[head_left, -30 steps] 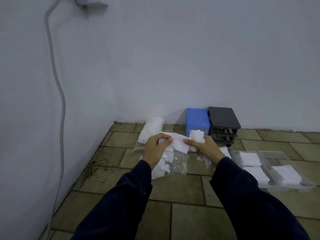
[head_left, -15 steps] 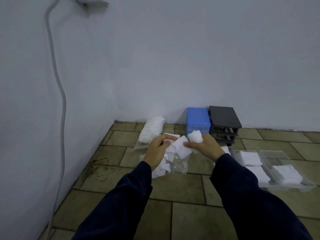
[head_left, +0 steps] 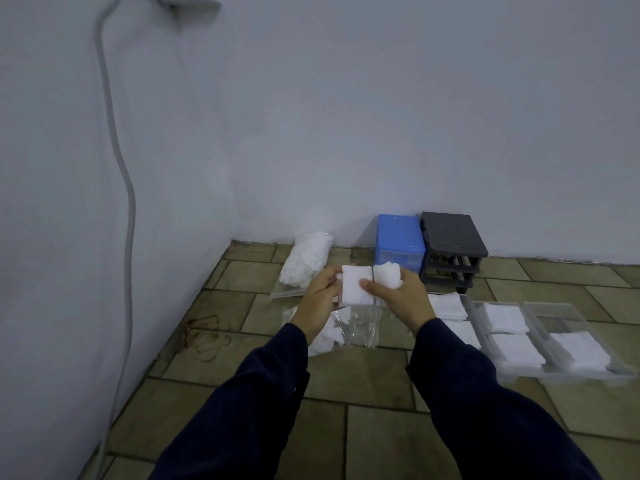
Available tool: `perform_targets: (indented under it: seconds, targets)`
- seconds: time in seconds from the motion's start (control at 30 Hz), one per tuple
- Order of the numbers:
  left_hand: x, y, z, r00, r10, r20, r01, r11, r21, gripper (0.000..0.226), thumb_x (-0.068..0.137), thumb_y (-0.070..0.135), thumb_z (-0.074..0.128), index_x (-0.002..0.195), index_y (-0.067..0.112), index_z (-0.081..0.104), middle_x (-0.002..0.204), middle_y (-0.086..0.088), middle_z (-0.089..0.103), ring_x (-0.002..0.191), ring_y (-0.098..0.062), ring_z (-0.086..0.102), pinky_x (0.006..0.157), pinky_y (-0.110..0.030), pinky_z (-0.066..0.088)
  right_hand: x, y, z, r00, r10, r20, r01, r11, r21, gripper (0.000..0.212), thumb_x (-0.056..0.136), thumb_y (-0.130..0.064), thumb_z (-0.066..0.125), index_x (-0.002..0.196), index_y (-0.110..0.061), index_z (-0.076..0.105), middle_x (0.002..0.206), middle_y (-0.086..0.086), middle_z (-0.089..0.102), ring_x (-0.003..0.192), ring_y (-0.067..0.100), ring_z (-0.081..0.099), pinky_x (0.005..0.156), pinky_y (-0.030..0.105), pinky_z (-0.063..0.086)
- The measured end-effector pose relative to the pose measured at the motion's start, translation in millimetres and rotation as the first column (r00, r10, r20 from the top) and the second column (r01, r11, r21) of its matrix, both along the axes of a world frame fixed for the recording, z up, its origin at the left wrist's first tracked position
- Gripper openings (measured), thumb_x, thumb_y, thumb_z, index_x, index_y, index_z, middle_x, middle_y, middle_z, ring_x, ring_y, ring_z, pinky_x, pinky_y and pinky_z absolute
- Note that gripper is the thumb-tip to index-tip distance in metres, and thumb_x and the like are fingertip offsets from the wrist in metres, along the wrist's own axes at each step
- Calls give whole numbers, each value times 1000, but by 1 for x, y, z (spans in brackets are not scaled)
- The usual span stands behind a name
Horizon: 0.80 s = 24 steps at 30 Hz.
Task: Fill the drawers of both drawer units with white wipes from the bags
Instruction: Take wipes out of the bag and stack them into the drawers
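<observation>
sitting low over a tiled floor [head_left: 381, 427], greenish-brown tiles w/ dark grout, in a corner where two pale grey-blue walls are meeting. grey cable [head_left: 129, 216] is running down the left wall from a fixture at the top. brown ring-shaped stain [head_left: 204, 336] is showing on the tiles nr the left wall.

blue drawer unit [head_left: 400, 242] & dark grey drawer unit [head_left: 452, 244] are standing side by side, touching, against the back wall; grey one's slots are looking open at the front. full bag of wipes [head_left: 306, 261] is lying left of the blue unit, nr the corner. a 2nd clear bag [head_left: 358, 323], mostly flat w/ a few wipes in it, is lying under the hands.

clear drawers [head_left: 540, 332] are lying out on the floor at right, well apart from the units, each w/ white folded wipes inside, 2 squares in the nearer-centre ones, 1 in the far-right one.

left hand [head_left: 320, 294] & right hand [head_left: 401, 296] are meeting above the flat bag, both in dark navy sleeves. folded white wipe [head_left: 356, 284] is looking square, flat, soft-edged; left fingers are curling round its left edge, right thumb is pressing on its front. right hand is also gripping a crumpled wad of wipes [head_left: 388, 275] just beside it, fingers curling under it.
</observation>
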State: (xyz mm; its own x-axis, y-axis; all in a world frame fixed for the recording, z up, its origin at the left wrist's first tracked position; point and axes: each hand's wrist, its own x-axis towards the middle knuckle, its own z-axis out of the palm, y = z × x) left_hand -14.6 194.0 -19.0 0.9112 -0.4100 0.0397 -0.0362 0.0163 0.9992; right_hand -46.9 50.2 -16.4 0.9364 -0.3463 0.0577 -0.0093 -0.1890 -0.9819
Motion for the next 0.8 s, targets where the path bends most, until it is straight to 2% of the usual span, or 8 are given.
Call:
perform_targets:
  seconds: [0.07,0.17,0.37,0.43,0.5,0.6,0.7,0.8]
  targets:
    - [0,1,0,1000,6,-13,-6,1000,-11,30,102,11,31,119,10,55,106,-2,62,90,-9,60,69,-15,53,-2,3,-1,1000,-13,-5,12,999,-42,28,76,-18,76,96,-13,58,87,-1,60,78,14,57,64,21,49]
    - [-1,1,0,999,17,-32,-18,999,-44,31,102,19,33,120,8,56,103,-1,63,88,-7,61,67,-16,53,-3,6,0,999,-47,12,48,996,-77,30,75,-19,77,96,-15,56,88,-2,59,80,14,56,62,19,47]
    - [-3,1,1,999,31,40,-29,998,-50,20,99,6,40,111,14,54,98,3,63,82,-1,63,68,-15,53,-3,9,1,998,-63,22,65,994,-92,26,76,-24,75,91,-18,55,80,-9,57,71,6,54,53,12,43]
    - [-2,2,-1,995,75,70,-73,997,-40,21,98,5,41,112,17,52,97,1,62,81,-2,63,70,-20,55,-2,8,0,999,-30,-13,30,1000,3,19,81,-23,70,90,-17,55,77,-6,56,66,7,52,44,9,39]
    - [0,4,-3,987,112,116,-109,994,-32,24,98,4,41,112,22,49,89,-4,62,76,-7,60,69,-23,53,-4,8,1,998,26,-50,-15,976,219,14,88,-18,60,97,-10,52,78,0,53,63,9,49,39,11,36]
    - [0,6,-4,970,164,178,-165,986,-11,20,98,0,39,111,14,43,59,6,41,50,3,41,50,-9,37,-8,4,1,995,97,-36,-71,890,451,14,90,-10,52,101,-8,45,82,5,48,58,7,48,38,12,36]
    - [4,7,-2,951,146,273,-169,984,60,22,96,-4,35,93,13,48,59,7,33,48,2,35,51,-8,31,-9,3,3,987,163,-7,-140,870,472,10,90,-9,51,96,-10,43,81,5,46,49,1,51,38,12,36]
    - [5,7,5,956,76,282,-106,990,94,37,94,-7,35,75,14,59,75,6,58,71,3,52,72,-10,41,-9,6,4,981,190,-37,-159,900,406,26,89,-14,57,111,-6,46,86,5,52,64,7,53,41,13,40]
